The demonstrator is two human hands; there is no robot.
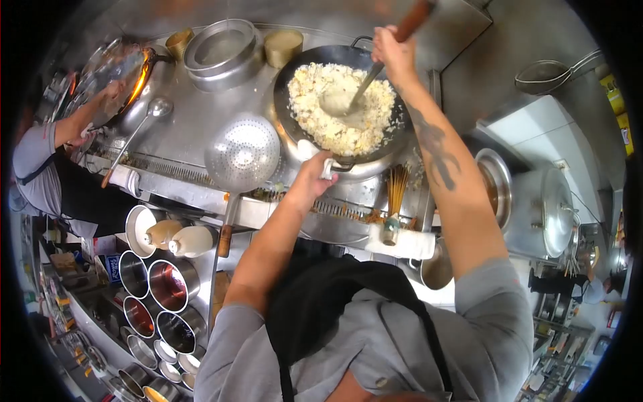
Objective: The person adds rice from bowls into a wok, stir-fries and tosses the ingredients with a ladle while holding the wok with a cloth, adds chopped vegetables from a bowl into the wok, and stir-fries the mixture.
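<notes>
A black wok (284, 130) on the stove holds a heap of fried rice (311, 87) with pale and yellow bits. My left hand (313, 175) grips a folded white cloth (309, 150) against the near handle of the wok. Above the wok's right side, my right hand (394, 53) is closed round the wooden-handled ladle (367, 87), whose bowl rests in the middle of the rice. The ladle's handle slants up past my hand.
A perforated strainer (242, 153) lies left of the wok, a bamboo brush (395, 194) near its front right. Metal pots (224, 50) stand behind. Sauce containers (173, 285) are at lower left. A co-worker (50, 167) handles another wok at far left. A large lidded pot (536, 211) stands right.
</notes>
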